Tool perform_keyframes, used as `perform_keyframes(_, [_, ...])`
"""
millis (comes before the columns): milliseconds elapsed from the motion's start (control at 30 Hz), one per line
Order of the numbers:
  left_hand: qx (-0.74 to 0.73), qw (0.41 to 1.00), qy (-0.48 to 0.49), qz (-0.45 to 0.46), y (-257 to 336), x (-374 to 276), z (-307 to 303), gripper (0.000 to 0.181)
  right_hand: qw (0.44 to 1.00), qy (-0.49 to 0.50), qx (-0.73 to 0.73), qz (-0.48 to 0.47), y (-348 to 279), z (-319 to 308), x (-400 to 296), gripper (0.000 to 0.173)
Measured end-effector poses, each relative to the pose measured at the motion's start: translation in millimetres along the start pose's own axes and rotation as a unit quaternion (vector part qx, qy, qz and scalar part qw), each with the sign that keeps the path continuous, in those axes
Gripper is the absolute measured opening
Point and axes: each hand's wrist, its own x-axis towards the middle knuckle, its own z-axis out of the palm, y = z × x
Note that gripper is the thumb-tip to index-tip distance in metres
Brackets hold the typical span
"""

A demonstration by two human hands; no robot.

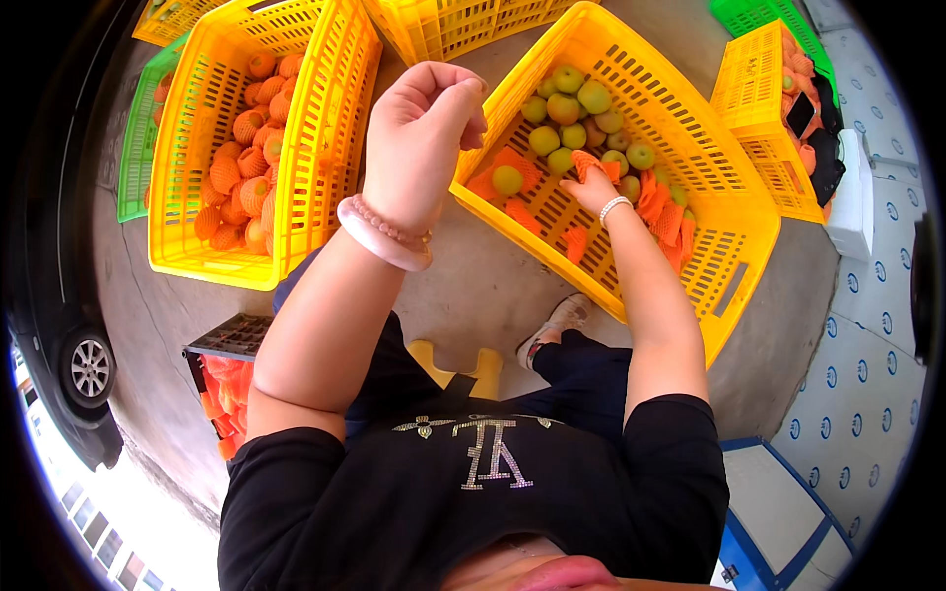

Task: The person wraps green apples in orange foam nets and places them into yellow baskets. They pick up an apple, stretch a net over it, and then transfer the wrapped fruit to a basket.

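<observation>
My left hand (425, 118) is raised between two yellow plastic crates, its fingers curled in and the thumb against the index finger. No object shows in it, and its palm side is partly hidden. Inside the right yellow crate (728, 177), my right hand (593, 193) has its fingers on an orange foam net sleeve (589, 164). Round yellow-green fruits (564, 108) are heaped at that crate's far end. One bare fruit (508, 180) rests on a foam net by the near wall, and more loose nets (667, 221) lie beside my right wrist.
Fruits in orange foam nets (251, 162) fill part of the left yellow crate (325, 140). A black crate (229, 336) of foam nets stands by my left elbow. At far right, a phone (800, 114) lies on a smaller crate (754, 111). A car (66, 295) is at left.
</observation>
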Motion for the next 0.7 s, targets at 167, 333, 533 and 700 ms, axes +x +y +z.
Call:
perform_keyframes(167, [-0.044, 0.998, 0.001, -0.050, 5, -4, -26, 0.010, 0.910, -0.232, -0.343, -0.015, -64, 43, 23, 0.049])
perform_keyframes(333, [-0.096, 0.992, -0.016, -0.085, 13, -7, -32, 0.008, 0.866, -0.282, -0.386, -0.144, -14, 137, 93, 0.029])
perform_keyframes(533, [-0.096, 0.984, -0.029, -0.145, 9, -1, -26, 0.007, 0.937, -0.176, -0.257, -0.159, 37, 172, 117, 0.045])
perform_keyframes(700, [-0.119, 0.984, -0.035, -0.125, 0, -8, -21, 0.005, 0.977, -0.159, -0.139, -0.013, -44, 61, 27, 0.069])
